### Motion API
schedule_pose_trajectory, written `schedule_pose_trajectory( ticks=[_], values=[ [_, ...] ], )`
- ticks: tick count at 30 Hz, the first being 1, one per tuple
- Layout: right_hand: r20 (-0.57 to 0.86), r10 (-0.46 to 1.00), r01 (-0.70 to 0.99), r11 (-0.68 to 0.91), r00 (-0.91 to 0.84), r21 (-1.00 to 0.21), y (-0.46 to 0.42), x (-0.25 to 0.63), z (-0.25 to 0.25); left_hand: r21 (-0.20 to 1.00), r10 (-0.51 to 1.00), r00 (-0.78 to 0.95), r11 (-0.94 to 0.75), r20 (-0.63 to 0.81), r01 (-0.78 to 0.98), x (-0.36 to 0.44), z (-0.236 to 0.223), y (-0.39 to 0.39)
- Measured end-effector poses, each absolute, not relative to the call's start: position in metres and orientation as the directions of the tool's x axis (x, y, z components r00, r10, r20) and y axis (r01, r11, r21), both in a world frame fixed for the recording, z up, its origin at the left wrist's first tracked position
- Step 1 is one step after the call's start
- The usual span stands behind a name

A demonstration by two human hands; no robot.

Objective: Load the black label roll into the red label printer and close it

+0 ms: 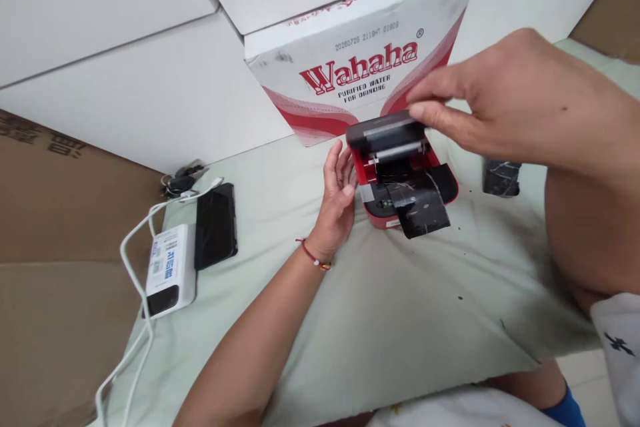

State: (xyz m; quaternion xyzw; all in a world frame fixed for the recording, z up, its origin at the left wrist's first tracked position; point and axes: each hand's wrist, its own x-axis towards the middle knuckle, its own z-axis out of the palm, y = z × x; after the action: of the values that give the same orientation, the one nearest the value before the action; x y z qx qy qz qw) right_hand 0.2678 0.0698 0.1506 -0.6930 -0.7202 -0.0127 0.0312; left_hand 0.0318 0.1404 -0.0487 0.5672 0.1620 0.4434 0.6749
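A small red and black device, which looks like a label printer, sits on the cloth with its lid tilted up. Its black lid is pinched at the right corner between the thumb and fingers of my right hand. From the front hangs a strip of shiny black film with pale streaks; its inner end is hidden in the dark inside of the device. My left hand is curled against the left side of the device, steadying it, with some fingers partly hidden behind one another.
A white and red water carton stands behind the device against white panels. Another black film piece lies to the right. On the left are a phone, a white power bank with a cable, and keys.
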Motion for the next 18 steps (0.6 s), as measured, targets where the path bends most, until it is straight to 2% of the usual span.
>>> schedule_pose_trajectory(
  ticks=[4,10,14,18],
  values=[
    [-0.163,0.984,0.984,0.098,-0.073,0.151,0.063,0.264,0.147,0.910,0.778,0.541,-0.093,0.320,-0.404,0.033,-0.048,0.139],
    [-0.267,0.953,0.904,0.234,-0.141,0.358,0.065,0.249,0.143,0.921,0.752,0.541,-0.239,0.376,-0.308,0.031,-0.051,0.142],
    [-0.304,0.948,0.908,0.207,-0.094,0.365,0.066,0.242,0.149,0.930,0.742,0.570,-0.212,0.352,-0.299,0.029,-0.051,0.143],
    [-0.194,0.978,0.965,0.123,-0.078,0.233,0.070,0.252,0.147,0.936,0.751,0.583,-0.134,0.311,-0.326,0.028,-0.046,0.140]
  ],
)
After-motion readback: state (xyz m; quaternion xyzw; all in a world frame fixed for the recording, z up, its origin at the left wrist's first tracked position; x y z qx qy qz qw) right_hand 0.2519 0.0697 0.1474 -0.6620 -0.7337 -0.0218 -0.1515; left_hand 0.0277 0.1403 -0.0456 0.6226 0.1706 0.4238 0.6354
